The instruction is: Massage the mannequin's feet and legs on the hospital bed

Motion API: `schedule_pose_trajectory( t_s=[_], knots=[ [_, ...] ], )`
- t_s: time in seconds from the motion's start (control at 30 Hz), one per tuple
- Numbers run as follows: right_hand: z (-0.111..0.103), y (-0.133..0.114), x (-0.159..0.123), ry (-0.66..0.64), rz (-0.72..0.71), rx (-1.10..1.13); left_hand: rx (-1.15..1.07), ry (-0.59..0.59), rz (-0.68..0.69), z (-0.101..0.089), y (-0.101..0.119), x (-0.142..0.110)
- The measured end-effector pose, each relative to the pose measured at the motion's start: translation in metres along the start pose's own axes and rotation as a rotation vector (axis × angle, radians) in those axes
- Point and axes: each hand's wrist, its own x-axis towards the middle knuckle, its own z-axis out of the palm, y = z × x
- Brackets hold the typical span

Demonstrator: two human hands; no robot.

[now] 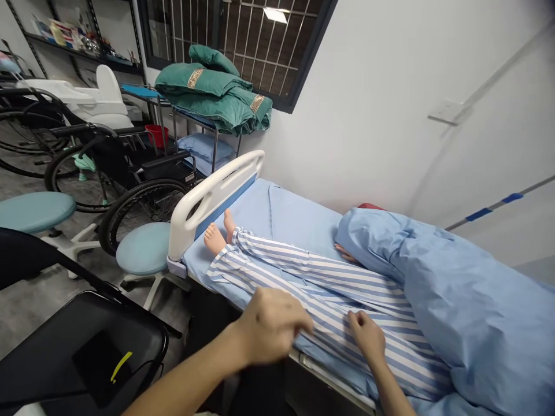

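Note:
My left hand is slightly blurred above the near side of the bed, its fingers curled down. No object shows in it. My right hand hovers over or rests on the striped trousers; which one, I cannot tell. Its fingers are bent inward in a loose fist, and no cloth is visibly pulled up. A figure wearing the blue-and-white trousers lies along the bed, bare feet by the footboard. The light-blue quilt hides the upper body; part of a hand shows under its edge.
Past the footboard are a wheelchair, two round stools and a rack with green folded bedding. At the left front stands a black chair. The white wall runs along the bed's far side.

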Motion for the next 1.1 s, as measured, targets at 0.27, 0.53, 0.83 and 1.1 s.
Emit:
schedule_pose_trajectory(
  t_s=[0.27, 0.53, 0.83, 1.1],
  knots=[
    [0.059, -0.149, -0.028, 0.023, -0.269, 0.418, 0.167, 0.099, -0.152, -0.019, -0.107, 0.103],
    [0.077, -0.254, -0.028, -0.024, -0.309, 0.662, 0.629, 0.162, -0.225, -0.027, -0.182, 0.112],
    [0.124, -0.322, -0.004, 0.008, -0.199, 0.863, 0.759, 0.181, -0.137, -0.018, -0.204, 0.108],
    [0.132, -0.315, -0.002, 0.003, -0.194, 0.855, 0.433, 0.315, -0.112, -0.037, -0.176, 0.129]
  ],
)
